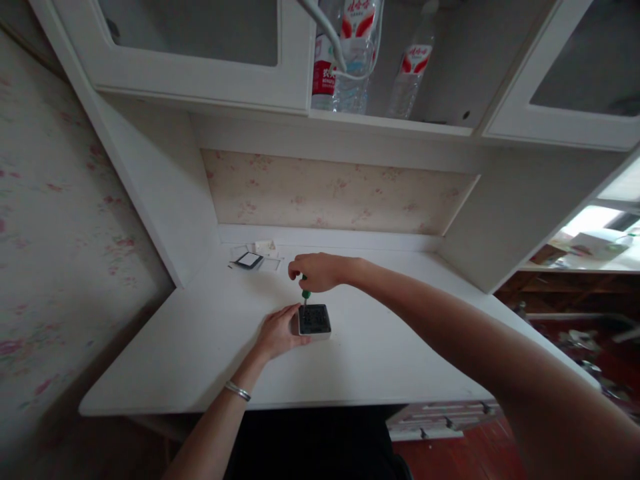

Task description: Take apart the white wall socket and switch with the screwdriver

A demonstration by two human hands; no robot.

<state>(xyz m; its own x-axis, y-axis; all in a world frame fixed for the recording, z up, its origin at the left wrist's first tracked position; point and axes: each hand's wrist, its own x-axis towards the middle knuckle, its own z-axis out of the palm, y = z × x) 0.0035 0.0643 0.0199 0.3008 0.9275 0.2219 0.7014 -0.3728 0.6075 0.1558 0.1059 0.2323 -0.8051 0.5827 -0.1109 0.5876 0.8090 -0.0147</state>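
A small square box [315, 319] with white sides and a dark, detailed top rests on the white desk [370, 360]. My left hand [278, 333] grips it from its left side, fingers at the far corner and thumb along the near edge. Above the box, my right hand [320, 272] is closed around a screwdriver [306, 293] with a green handle. The screwdriver stands nearly upright, its metal shaft reaching down to the far left part of the dark top. Whether the tip sits in a screw is too small to tell.
Behind my left hand lie a dark frame with a pale panel [249, 260], a thin white frame [271, 264] and small loose bits. An overhead shelf holds plastic bottles [411, 73], with a white cable [327, 30] hanging before them. A side panel [145, 180] bounds the desk at left.
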